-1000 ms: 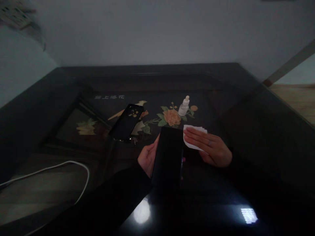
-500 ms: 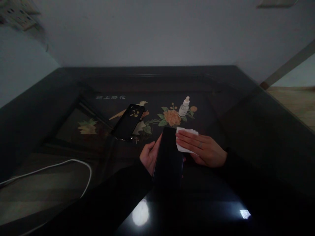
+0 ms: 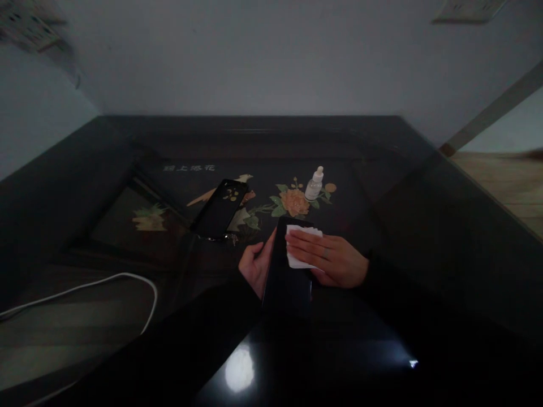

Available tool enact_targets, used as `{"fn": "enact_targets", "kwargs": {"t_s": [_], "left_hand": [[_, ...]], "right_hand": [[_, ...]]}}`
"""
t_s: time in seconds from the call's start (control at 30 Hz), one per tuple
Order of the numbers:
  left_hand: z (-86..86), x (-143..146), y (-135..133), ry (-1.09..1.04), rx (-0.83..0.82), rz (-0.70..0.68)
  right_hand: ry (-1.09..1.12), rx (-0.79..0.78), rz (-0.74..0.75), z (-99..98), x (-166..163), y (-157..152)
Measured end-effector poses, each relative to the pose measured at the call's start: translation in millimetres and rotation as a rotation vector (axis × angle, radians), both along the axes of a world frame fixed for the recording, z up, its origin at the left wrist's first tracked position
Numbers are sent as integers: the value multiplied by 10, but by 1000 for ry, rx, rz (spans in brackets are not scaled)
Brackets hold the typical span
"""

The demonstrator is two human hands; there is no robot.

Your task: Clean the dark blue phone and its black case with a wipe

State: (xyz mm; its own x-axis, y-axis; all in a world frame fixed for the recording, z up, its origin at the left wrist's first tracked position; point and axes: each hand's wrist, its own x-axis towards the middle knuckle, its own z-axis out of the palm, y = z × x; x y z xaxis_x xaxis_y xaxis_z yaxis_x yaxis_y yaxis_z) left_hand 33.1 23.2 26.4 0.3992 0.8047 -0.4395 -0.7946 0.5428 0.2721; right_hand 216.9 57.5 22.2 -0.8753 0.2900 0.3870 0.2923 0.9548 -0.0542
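Observation:
A dark smartphone point(image 3: 288, 288) lies lengthwise in my left hand point(image 3: 257, 265), whose fingers wrap round its left edge and back. Across the upper part of its screen, my right hand point(image 3: 339, 260) presses a folded white tissue point(image 3: 299, 262) flat under its fingers. A ring shows on one right finger. Beyond the phone, a small dropper bottle point(image 3: 314, 187) with a white cap stands upright. To the left lies a black phone case point(image 3: 223, 209) with camera cut-outs and a beaded charm point(image 3: 231, 238) at its lower end.
The dark glossy table point(image 3: 254, 141) carries a flower and bird picture and reflects a bright light. A white cable point(image 3: 123, 275) curves at the left. A wall point(image 3: 263, 56) rises behind, with sockets at the upper left point(image 3: 29, 28) and upper right point(image 3: 469, 10).
My right hand has slid left with the tissue, from the phone's right edge onto the middle of its upper screen. My left hand keeps its grip on the phone.

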Motion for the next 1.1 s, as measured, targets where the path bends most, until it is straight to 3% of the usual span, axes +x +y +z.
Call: {"fn": "enact_targets", "kwargs": {"t_s": [0.17,0.4,0.5,0.73,0.83,0.93,1.1], "left_hand": [[51,-12,12,-28,-39,-23],[-129,-91,4,6,-7,-19],[-157,-116,7,12,-7,-29],[-39,-50,12,-29,15,-17],[-65,-47,15,-40,60,-6],[-185,-103,2,-75,104,-107],[-319,-262,-22,-137,11,-244]], "right_hand": [[-44,-27,-7,-34,362,-189],[58,-12,93,5,-288,-93],[72,-7,135,1,-363,-96],[-28,-50,101,17,172,-377],[-40,-74,98,26,267,-447],[-36,-85,106,32,121,-450],[28,-93,151,37,-347,-413]]}}
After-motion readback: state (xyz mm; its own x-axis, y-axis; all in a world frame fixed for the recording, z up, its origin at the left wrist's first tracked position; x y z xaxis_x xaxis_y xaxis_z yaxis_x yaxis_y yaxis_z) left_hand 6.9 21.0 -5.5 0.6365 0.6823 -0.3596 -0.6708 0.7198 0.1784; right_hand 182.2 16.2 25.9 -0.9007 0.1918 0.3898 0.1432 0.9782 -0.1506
